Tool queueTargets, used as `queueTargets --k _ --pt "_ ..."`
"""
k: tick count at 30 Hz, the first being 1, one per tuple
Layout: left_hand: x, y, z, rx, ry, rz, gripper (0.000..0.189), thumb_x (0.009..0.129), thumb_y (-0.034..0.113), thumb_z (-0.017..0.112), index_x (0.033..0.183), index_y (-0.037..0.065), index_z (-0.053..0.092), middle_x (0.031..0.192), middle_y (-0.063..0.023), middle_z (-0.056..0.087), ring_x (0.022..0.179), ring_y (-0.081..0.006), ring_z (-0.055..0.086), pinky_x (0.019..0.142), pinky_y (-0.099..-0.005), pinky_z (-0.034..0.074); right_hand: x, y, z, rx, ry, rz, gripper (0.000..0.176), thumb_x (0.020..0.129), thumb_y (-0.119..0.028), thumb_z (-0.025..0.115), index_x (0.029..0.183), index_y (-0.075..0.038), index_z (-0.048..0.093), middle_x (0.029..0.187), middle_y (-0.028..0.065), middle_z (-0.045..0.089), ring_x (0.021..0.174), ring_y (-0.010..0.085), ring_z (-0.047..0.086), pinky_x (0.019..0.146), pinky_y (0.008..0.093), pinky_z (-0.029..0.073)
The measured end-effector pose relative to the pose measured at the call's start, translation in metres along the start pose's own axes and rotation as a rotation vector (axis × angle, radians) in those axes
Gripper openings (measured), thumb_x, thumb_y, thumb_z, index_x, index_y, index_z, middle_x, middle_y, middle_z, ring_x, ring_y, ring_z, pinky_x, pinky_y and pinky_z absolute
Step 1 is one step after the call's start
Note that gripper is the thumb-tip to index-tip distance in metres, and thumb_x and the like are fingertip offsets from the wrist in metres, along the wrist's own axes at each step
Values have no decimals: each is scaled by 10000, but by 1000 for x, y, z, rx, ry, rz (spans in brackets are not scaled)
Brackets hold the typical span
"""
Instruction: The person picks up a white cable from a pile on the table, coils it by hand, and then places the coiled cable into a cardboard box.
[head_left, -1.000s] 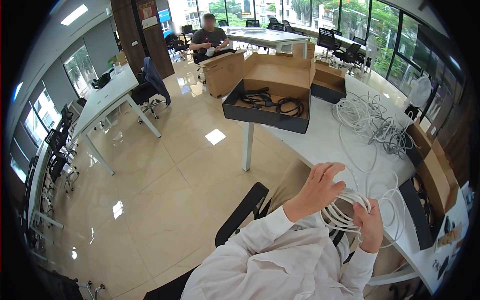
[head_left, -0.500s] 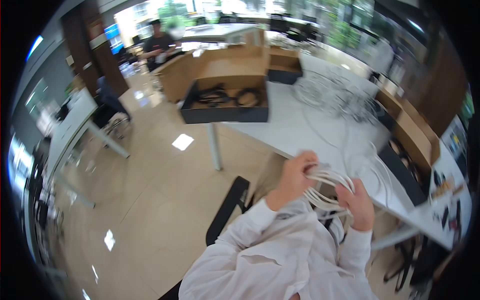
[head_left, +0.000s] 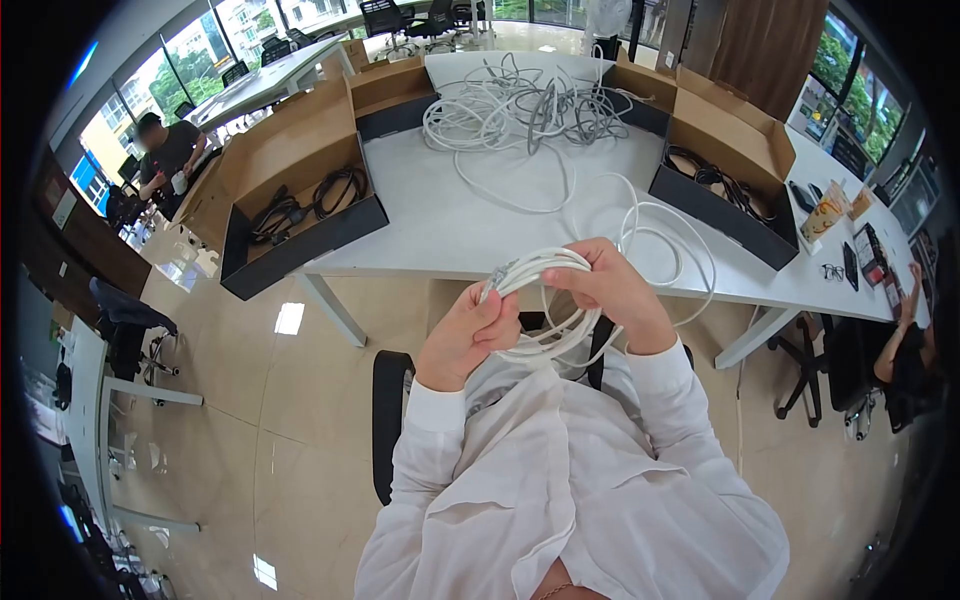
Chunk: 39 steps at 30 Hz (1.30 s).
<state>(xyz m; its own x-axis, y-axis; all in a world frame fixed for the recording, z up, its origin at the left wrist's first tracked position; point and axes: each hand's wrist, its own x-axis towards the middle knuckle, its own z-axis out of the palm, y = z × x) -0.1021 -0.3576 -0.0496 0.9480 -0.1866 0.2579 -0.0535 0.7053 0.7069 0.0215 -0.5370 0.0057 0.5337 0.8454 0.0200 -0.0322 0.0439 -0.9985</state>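
Both my hands hold a coil of white cable [head_left: 545, 268] over my lap, just in front of the white table's [head_left: 470, 235] near edge. My left hand [head_left: 468, 336] grips the coil's left end, fingers closed round the strands. My right hand [head_left: 608, 288] clasps the coil's right side from above. A loose length of the same white cable [head_left: 672, 235] loops up onto the table. A large tangle of white and grey cables [head_left: 520, 105] lies further back on the table.
An open cardboard box with black cables [head_left: 300, 205] sits at the table's left, another box [head_left: 728, 175] at the right. A paper cup [head_left: 824, 215] and small items lie far right. One person [head_left: 165, 150] sits far left, another person's arm [head_left: 905, 345] shows at right.
The view has swung right and now faces the table squarely. The coil has been lifted higher in front of me, both hands still on it.
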Motion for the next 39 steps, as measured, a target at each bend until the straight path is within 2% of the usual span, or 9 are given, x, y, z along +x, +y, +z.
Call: queueTargets --k 3,8,10,14,17,21,24,28,39 --pt "1 1 8 35 174 34 300 968 333 563 787 108 481 527 94 231 437 -37 212 436 -239 183 5 -3 0 35 4 49 197 847 -195 718 931 -21 682 605 -83 470 493 22 319 454 220 216" --pt "-6 7 4 33 398 322 300 997 327 482 758 152 437 500 78 206 399 -50 177 435 -247 171 13 7 18 -496 565 -729 164 872 -152 684 942 -4 678 712 -18 602 664 90 522 643 260 428" --pt "-12 26 20 -52 550 488 298 1003 315 464 756 153 423 496 63 199 394 -57 168 431 -249 166 0 11 21 -498 510 -687 179 902 -164 645 973 -2 671 811 13 638 754 112 563 725 269 448" --pt "-29 54 24 -324 266 717 305 1013 315 444 762 144 407 477 56 225 387 -66 173 423 -246 168 -19 50 30 66 -335 -3 315 972 -274 558 1182 -44 605 1196 89 605 1051 157 580 904 303 445" --pt "-39 63 28 -482 64 748 320 1032 304 387 775 114 399 470 39 245 379 -68 190 417 -241 176 -18 69 52 553 -257 270 442 981 -338 530 1335 -80 478 1326 96 527 1192 193 530 969 346 431" --pt "-46 69 34 -505 83 830 312 1033 298 387 778 119 391 471 39 249 379 -64 188 411 -237 172 6 96 42 1020 -32 7 419 1022 -326 432 1369 -92 414 1362 89 513 1249 224 495 977 361 431" --pt "-49 75 29 -361 151 879 310 1030 300 403 778 120 387 476 46 256 385 -58 196 414 -240 173 2 72 29 724 276 -387 375 1031 -295 413 1337 -79 433 1278 89 574 1224 219 522 951 341 448" --pt "-51 66 30 42 397 798 315 1016 317 455 780 115 400 496 61 278 408 -49 223 425 -249 182 -8 50 12 254 304 -385 294 1029 -237 406 1221 -33 495 952 50 651 913 130 600 836 287 457" --pt "-3 -1 42 506 401 244 423 961 476 501 902 57 514 567 71 264 466 -53 224 452 -251 185 26 14 4 -364 558 -827 354 986 -237 474 1223 22 517 996 120 610 896 206 560 818 322 438"
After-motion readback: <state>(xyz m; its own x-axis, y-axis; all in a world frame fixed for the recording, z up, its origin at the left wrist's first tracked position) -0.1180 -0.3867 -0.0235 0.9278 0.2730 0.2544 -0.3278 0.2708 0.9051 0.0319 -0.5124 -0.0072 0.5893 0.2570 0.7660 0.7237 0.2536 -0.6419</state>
